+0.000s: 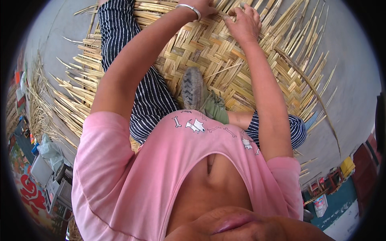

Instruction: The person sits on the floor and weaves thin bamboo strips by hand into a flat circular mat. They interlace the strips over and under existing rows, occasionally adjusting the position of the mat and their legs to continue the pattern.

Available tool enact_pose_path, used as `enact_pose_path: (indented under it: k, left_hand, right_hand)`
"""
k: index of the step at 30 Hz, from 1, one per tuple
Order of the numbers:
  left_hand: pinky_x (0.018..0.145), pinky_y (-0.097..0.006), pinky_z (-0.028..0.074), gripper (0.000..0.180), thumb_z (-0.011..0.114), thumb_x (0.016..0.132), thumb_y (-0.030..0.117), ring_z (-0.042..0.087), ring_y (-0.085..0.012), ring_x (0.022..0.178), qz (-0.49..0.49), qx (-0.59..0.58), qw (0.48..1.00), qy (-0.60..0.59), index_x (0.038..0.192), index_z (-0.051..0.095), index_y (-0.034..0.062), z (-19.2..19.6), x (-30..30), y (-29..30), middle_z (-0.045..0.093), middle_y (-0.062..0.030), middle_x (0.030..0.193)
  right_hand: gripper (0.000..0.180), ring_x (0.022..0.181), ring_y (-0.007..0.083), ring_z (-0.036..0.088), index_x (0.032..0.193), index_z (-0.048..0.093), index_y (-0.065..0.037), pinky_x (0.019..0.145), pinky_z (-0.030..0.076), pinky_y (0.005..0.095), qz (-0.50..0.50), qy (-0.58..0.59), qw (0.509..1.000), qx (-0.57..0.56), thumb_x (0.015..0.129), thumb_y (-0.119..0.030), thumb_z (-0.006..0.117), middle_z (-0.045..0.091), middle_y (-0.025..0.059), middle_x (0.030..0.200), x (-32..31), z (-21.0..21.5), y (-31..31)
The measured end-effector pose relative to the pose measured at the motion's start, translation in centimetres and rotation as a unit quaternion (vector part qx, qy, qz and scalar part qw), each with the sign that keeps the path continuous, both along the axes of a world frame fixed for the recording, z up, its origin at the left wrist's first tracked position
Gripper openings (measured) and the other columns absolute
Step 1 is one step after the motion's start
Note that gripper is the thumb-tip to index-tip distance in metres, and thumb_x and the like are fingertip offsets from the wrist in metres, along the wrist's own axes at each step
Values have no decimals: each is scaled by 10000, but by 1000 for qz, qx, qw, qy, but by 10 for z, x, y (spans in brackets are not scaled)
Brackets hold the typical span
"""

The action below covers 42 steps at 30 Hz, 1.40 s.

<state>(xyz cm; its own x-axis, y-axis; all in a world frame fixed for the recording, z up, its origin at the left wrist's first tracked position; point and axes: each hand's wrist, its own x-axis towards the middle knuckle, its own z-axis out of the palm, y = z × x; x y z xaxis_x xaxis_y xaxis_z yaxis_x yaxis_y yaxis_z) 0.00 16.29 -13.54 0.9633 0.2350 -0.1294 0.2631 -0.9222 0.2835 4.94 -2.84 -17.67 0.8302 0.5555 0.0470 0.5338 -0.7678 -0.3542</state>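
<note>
A half-woven mat (201,52) of flat pale reed strips lies on the ground under me. My left hand (205,7), with a silver bangle (189,9) on the wrist, is at the mat's far part, partly cut off by the top edge, and pinches a reed strip (223,15). My right hand (243,25) lies just beside it, fingers bent and pressing down on the woven strips, fingertips close to the left thumb. Both arms stretch forward over my striped trousers (136,80).
My grey shoe (192,87) and green sock rest on the mat's middle. Loose strip ends (309,68) fan out around the weave onto grey concrete (354,80). Reed scraps (38,100) lie at the left. Boxes and bags (48,160) stand at the lower left, and crates (337,176) at the lower right.
</note>
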Motion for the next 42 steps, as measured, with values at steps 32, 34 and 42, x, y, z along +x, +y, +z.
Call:
enact_pose_path:
  k: [32,34,42]
  left_hand:
    - [1173,-537,311,475,549,981,341,416,-388,1421,-11,95,988,-123,1440,556,219,-36,-48,-55,443,-170,1564]
    - [1166,-569,284,499,512,1010,460,399,-384,1427,-41,90,988,-117,1449,554,228,-35,-54,-49,437,-167,1569]
    - [1143,-573,267,570,526,980,553,403,-373,1406,-77,81,987,-116,1435,577,215,-28,-57,-46,442,-159,1569]
  right_hand:
    - [636,1512,286,333,1545,429,-125,1222,257,494,-57,-52,990,-119,1008,-441,558,431,137,1589,-49,38,-153]
    - [644,1513,269,334,1549,425,-121,1224,250,485,-45,-66,988,-130,1018,-469,535,433,130,1592,-51,34,-151]
    - [671,1510,270,329,1556,416,-103,1224,240,479,-59,-44,982,-174,1015,-486,514,432,116,1594,-51,33,-148]
